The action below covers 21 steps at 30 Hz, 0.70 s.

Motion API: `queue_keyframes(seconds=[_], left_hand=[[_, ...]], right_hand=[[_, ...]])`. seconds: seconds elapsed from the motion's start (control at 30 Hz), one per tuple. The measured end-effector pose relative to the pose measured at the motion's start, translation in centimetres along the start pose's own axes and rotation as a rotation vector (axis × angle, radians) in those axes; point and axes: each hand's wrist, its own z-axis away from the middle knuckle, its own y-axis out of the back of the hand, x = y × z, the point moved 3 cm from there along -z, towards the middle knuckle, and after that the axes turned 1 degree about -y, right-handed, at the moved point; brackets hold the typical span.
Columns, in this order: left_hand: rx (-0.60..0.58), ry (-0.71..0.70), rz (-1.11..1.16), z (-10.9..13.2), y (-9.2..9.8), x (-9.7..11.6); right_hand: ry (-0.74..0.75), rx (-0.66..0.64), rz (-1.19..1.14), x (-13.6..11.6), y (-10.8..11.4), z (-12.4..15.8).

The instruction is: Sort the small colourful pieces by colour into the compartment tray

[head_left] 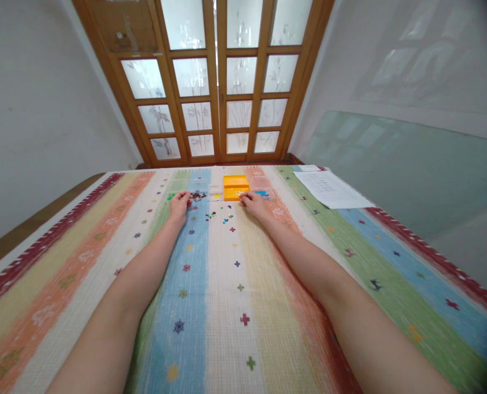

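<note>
My left hand (180, 202) rests between a patch of small green pieces (171, 196) and a group of dark red pieces (198, 196). Its fingers are bent together; anything between them is too small to name. My right hand (253, 201) is at the lower right corner of an open orange box (236, 194), fingertips pinched together, their contents unclear. Small white pieces lie in the box's near half. Yellow pieces (216, 195) sit left of the box, and blue pieces (262, 193) lie just right of it. Several loose mixed-colour pieces (227, 219) are scattered nearer to me.
A striped cloth (222, 284) covers the table. Printed white paper (331, 187) lies at the back right. Beyond the table stand wooden doors with glass panes (216, 104), and a glass sheet (391, 169) leans at the right wall.
</note>
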Motion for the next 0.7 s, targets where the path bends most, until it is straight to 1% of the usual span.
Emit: queue_keyframes(seconds=[0.27,0.53,0.7], left_hand=[[0.013,0.008,-0.037,0.09,0.19,0.15],[-0.023,-0.002,0.023,0.11,0.14,0.04],[-0.047,0.031,0.037,0.13,-0.02,0.11]], right_hand=[[0.013,0.001,0.02,0.07,-0.03,0.0],[0.005,-0.01,0.033,-0.33,0.11,0.12],[-0.003,-0.009,0.025,-0.79,0.16,0.33]])
